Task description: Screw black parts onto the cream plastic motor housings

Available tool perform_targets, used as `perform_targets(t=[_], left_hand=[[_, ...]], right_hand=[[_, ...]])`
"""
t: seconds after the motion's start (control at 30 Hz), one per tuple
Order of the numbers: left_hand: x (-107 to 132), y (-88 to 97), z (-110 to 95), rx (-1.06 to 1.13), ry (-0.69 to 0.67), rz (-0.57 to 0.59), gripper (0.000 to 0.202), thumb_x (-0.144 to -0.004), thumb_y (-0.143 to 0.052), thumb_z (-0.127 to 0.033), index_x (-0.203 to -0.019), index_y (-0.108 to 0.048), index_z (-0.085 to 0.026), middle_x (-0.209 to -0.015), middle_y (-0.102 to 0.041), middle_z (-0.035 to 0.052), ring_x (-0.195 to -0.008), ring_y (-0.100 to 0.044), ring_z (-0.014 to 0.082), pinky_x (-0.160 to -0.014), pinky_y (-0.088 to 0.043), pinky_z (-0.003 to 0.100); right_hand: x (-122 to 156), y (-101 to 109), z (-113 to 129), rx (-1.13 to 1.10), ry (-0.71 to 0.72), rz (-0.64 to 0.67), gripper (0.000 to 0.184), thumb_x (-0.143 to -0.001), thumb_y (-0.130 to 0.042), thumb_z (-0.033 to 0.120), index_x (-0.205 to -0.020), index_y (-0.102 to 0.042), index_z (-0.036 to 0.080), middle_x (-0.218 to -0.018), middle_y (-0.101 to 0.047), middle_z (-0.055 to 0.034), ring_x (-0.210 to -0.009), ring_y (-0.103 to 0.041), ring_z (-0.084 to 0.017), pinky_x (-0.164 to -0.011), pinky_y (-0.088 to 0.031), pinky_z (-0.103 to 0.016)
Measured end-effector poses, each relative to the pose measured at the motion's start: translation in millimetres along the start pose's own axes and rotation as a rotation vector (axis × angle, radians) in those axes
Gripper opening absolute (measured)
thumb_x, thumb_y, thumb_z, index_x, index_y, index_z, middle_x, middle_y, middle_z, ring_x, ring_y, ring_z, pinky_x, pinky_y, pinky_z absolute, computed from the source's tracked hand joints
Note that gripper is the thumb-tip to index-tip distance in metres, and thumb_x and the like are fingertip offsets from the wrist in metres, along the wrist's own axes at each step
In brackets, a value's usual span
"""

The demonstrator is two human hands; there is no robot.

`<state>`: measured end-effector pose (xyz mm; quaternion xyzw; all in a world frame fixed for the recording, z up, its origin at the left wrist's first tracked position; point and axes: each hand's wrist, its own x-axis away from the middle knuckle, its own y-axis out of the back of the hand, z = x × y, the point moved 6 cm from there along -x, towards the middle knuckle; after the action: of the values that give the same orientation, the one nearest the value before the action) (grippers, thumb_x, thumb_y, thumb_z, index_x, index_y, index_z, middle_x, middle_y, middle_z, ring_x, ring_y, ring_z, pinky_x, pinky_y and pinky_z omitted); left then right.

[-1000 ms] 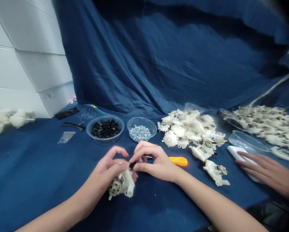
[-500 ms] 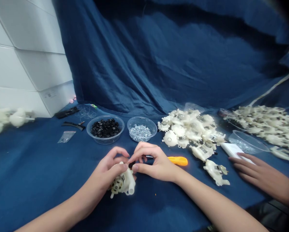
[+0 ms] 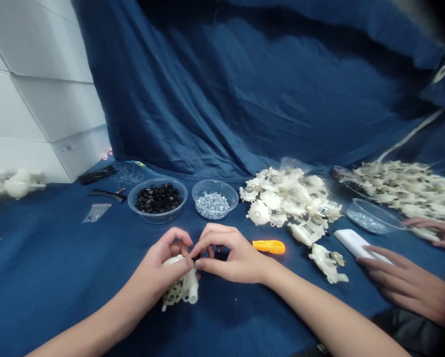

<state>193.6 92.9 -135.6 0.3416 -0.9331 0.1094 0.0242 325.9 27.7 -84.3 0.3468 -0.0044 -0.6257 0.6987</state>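
Observation:
My left hand (image 3: 158, 270) is wrapped round a white plastic motor housing (image 3: 179, 290) just above the blue cloth, its gear end pointing down-left. My right hand (image 3: 227, 255) meets it from the right, thumb and forefinger pinched on a small black part (image 3: 197, 258) at the top of the housing. An orange-handled screwdriver (image 3: 269, 246) lies on the cloth right behind my right hand.
Behind my hands stand a clear bowl of black parts (image 3: 158, 200) and a clear bowl of screws (image 3: 215, 198). Heaps of white housings (image 3: 291, 198) lie at right. Another person's hands (image 3: 408, 285) rest by a white block (image 3: 356, 243) at far right.
The housing has turned and dropped lower in my left hand, and my right pinch has followed it down-left. The other person's hand slid off the white block toward the near edge.

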Motion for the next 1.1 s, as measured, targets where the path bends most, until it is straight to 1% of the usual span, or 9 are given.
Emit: perform_targets(t=[0.13, 0.23, 0.37, 0.5, 0.63, 0.7, 0.8, 0.93, 1.1], left_hand=[[0, -0.2, -2, 0.027, 0.003, -0.015, 0.032, -0.077, -0.075, -0.030, -0.095, -0.050, -0.023, -0.076, -0.062, -0.0036, -0.066, -0.069, 0.0192, -0.060, -0.053, 0.028], [3, 1.4, -8, 0.081, 0.044, -0.051, 0.033, -0.077, -0.075, -0.030, -0.098, -0.051, -0.023, -0.074, -0.062, -0.0037, -0.066, -0.069, 0.0198, -0.057, -0.052, 0.026], [5, 8.2, -14, 0.165, 0.110, -0.150, 0.035, -0.077, -0.074, -0.031, -0.101, -0.050, -0.024, -0.076, -0.066, -0.0012, -0.071, -0.072, 0.0230, -0.060, -0.054, 0.030], [6, 12.3, -16, 0.218, 0.085, -0.165, 0.029, -0.081, -0.069, -0.030, -0.100, -0.048, -0.025, -0.082, -0.068, 0.0011, -0.074, -0.072, 0.0235, -0.063, -0.054, 0.031], [8, 13.2, -15, 0.255, 0.053, -0.124, 0.029, -0.081, -0.068, -0.028, -0.101, -0.047, -0.024, -0.081, -0.067, 0.0008, -0.074, -0.072, 0.0225, -0.065, -0.054, 0.030], [8, 14.6, -15, 0.269, 0.042, -0.116, 0.031, -0.080, -0.069, -0.028, -0.101, -0.047, -0.024, -0.080, -0.067, 0.0006, -0.074, -0.072, 0.0225, -0.065, -0.054, 0.030], [8, 17.2, -16, 0.286, 0.017, -0.113, 0.033, -0.078, -0.071, -0.030, -0.101, -0.048, -0.023, -0.080, -0.067, 0.0007, -0.073, -0.072, 0.0229, -0.062, -0.053, 0.030], [7, 20.2, -18, 0.281, -0.002, -0.123, 0.034, -0.076, -0.072, -0.030, -0.099, -0.049, -0.023, -0.079, -0.067, 0.0001, -0.072, -0.072, 0.0223, -0.060, -0.053, 0.029], [8, 20.4, -21, 0.263, -0.023, -0.116, 0.029, -0.079, -0.070, -0.030, -0.098, -0.048, -0.024, -0.078, -0.065, -0.0016, -0.073, -0.071, 0.0215, -0.059, -0.052, 0.028]], right_hand=[[0, -1, -1, 0.013, -0.019, 0.008, 0.020, -0.090, -0.072, 0.025, -0.109, -0.075, 0.021, -0.092, -0.061, -0.0020, -0.074, -0.056, -0.011, -0.070, -0.048, -0.026], [0, 2, -2, 0.013, -0.047, 0.014, 0.034, -0.090, -0.073, 0.029, -0.123, -0.069, 0.026, -0.100, -0.061, -0.0020, -0.077, -0.057, -0.012, -0.070, -0.047, -0.026], [-1, 13, -6, 0.047, -0.081, -0.081, 0.036, -0.096, -0.065, 0.029, -0.131, -0.062, 0.027, -0.106, -0.060, -0.0035, -0.081, -0.059, -0.013, -0.072, -0.048, -0.027], [0, 27, -9, 0.327, -0.066, -0.257, 0.023, -0.100, -0.055, 0.028, -0.121, -0.065, 0.024, -0.101, -0.061, -0.0042, -0.087, -0.060, -0.015, -0.076, -0.051, -0.029], [-10, 48, -10, 0.605, -0.110, -0.358, 0.023, -0.101, -0.048, 0.026, -0.115, -0.066, 0.020, -0.106, -0.061, -0.0090, -0.101, -0.060, -0.021, -0.094, -0.049, -0.039], [-25, 59, -14, 0.681, -0.172, -0.323, 0.026, -0.101, -0.046, 0.023, -0.114, -0.068, 0.019, -0.109, -0.062, -0.0108, -0.108, -0.059, -0.024, -0.099, -0.046, -0.042], [-58, 66, -28, 0.767, -0.292, -0.095, 0.016, -0.093, -0.063, 0.021, -0.105, -0.073, 0.019, -0.109, -0.068, -0.0087, -0.104, -0.064, -0.022, -0.097, -0.048, -0.039], [-89, 63, -53, 0.829, -0.473, 0.141, 0.021, -0.095, -0.067, 0.036, -0.099, -0.070, 0.015, -0.103, -0.071, -0.0062, -0.096, -0.067, -0.019, -0.090, -0.054, -0.038], [-89, 57, -64, 0.835, -0.534, 0.181, 0.022, -0.096, -0.067, 0.036, -0.097, -0.069, 0.014, -0.100, -0.071, -0.0054, -0.095, -0.068, -0.019, -0.091, -0.055, -0.040]])
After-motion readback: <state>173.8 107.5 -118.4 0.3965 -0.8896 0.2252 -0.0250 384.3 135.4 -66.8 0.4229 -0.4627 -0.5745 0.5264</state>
